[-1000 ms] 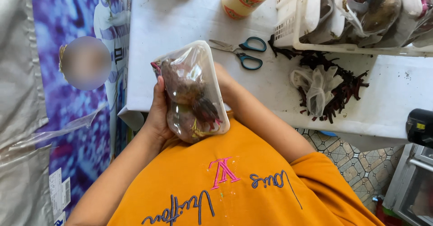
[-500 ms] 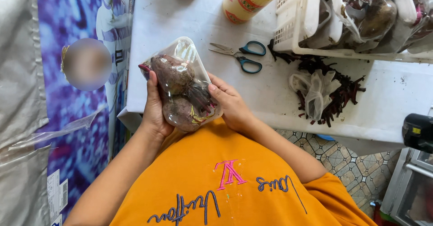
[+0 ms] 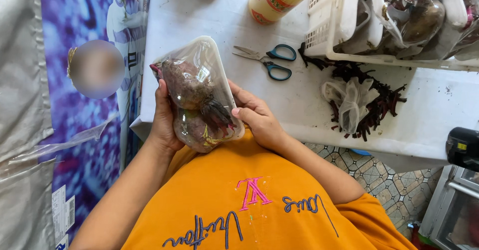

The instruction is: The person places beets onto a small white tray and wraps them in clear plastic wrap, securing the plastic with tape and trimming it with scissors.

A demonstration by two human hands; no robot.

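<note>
Beetroots (image 3: pixel 192 88) sealed in a clear plastic bag (image 3: pixel 199 55) are being held between both hands, just above the near edge of the white bench (image 3: pixel 199 15) and close against the person's orange shirt (image 3: pixel 249 200). The left hand (image 3: pixel 164 120) is cupping the bag's left side, its fingers wrapping behind the bag and mostly hidden, with only the thumb edge showing along the plastic. The right hand (image 3: pixel 257 118) is pressing on the bag's right side, its fingers (image 3: pixel 239 93) lying close together and curling onto the plastic, the thumb touching the lower right corner. Two dark red roots are sitting one above the other inside, with a tuft of stringy roots between them. Farther along the bench, blue-handled scissors (image 3: pixel 272 63) are lying well apart from the hands, a heap of dark trimmings with a crumpled plastic bag (image 3: pixel 352 103) is resting to the right, and a white basket (image 3: pixel 349 25) is standing behind it.
</note>
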